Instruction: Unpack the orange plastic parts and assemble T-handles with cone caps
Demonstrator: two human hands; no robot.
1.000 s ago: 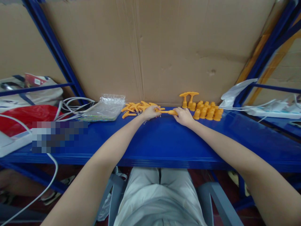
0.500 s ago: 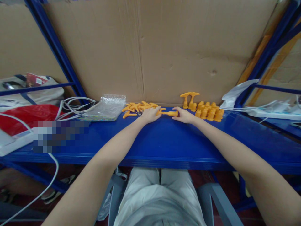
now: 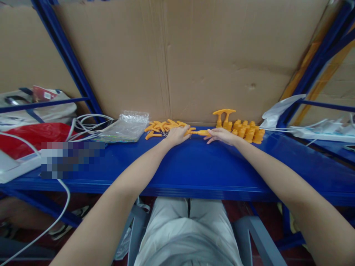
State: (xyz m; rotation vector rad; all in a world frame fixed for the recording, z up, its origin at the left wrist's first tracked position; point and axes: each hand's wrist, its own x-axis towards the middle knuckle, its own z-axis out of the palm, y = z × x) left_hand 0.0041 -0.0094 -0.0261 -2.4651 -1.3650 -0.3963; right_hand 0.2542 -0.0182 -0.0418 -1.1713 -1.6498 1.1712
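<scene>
My left hand is closed around the handle end of an orange plastic screw-shaped piece, above the blue table. The piece lies level, its ridged shaft running right into an orange sleeve. At the sleeve's right end, my right hand pinches it with thumb and fingertips, the lower fingers a little apart. Close behind my left hand is a pile of orange handles, some with small metal chains. Several orange sleeves stand upright in rows beyond my right hand.
Two upright orange pieces with curved handles stand against the cardboard wall. Left of the pile lie clear plastic bags, white cables and a red bag. The blue table has its front edge near my lap.
My right hand has turned and shifted slightly right along the sleeve, its lower fingers now more extended. The left hand keeps its hold almost unmoved.
</scene>
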